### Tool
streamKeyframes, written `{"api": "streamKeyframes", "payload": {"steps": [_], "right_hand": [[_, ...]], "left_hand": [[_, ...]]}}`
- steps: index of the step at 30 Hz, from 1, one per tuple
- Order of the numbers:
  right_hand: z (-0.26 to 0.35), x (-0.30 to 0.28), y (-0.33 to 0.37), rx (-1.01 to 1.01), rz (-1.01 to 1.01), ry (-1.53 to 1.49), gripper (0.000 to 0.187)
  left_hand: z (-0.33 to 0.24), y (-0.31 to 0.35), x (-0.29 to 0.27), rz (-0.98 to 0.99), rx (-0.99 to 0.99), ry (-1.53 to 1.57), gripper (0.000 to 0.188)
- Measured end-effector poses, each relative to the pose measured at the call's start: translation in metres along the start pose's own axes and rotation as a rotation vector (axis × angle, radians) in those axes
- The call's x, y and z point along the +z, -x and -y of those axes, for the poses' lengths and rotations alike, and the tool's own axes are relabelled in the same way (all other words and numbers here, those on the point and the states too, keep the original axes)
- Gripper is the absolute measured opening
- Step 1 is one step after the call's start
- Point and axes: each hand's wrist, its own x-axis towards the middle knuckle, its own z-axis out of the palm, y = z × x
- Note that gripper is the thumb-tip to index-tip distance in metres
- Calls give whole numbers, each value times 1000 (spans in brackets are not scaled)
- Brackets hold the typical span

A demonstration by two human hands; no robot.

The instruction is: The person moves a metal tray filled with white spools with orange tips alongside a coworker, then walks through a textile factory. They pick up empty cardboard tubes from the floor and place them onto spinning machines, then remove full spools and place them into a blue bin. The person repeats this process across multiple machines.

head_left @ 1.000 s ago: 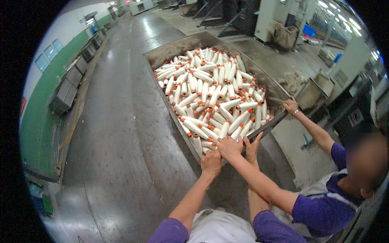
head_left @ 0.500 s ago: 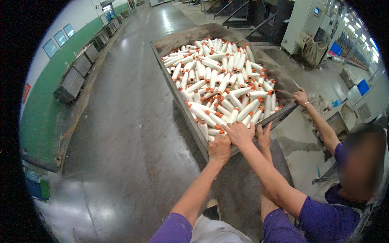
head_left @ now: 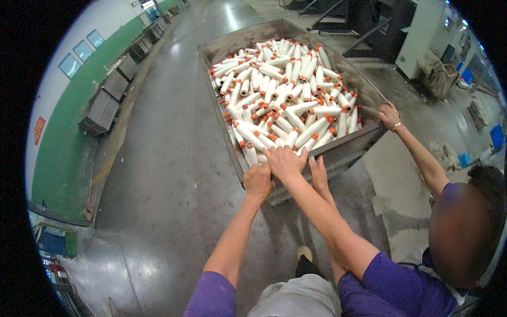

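Observation:
A grey metal cart (head_left: 338,154) stands in front of me, heaped with white yarn bobbins (head_left: 311,132) that have orange ends. My left hand (head_left: 258,183) is closed around its near rim at the left corner. Farther right, my right hand (head_left: 320,175) rests against the near wall, thumb and fingers stretched upward and apart. A co-worker's left arm crosses over my right forearm, hiding part of it. That co-worker's left hand (head_left: 285,161) lies on the rim between my hands, and the other hand (head_left: 389,114) grips the near right corner.
The co-worker (head_left: 406,280) stands close at my right, in a purple sleeve. Grey bins (head_left: 100,112) line the green and white wall on the left. A dark machine frame (head_left: 364,37) and a light cabinet (head_left: 422,42) stand ahead right. The grey floor (head_left: 158,174) runs along the cart's left.
The cart and the hands on it have shifted left in view, and more of its near wall shows. Machinery at the right has slid toward the picture's rim. All hands keep their places.

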Motion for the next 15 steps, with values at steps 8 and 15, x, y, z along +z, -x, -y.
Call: {"api": "streamKeyframes", "payload": {"steps": [8,15], "right_hand": [[-23,-70,-7,-170,241,-104,34],[-69,-27,40,841,51,-1695,66]], "left_hand": [[-3,-7,-12,54,-59,-63,33],[4,-5,-3,24,-49,-45,32]]}}
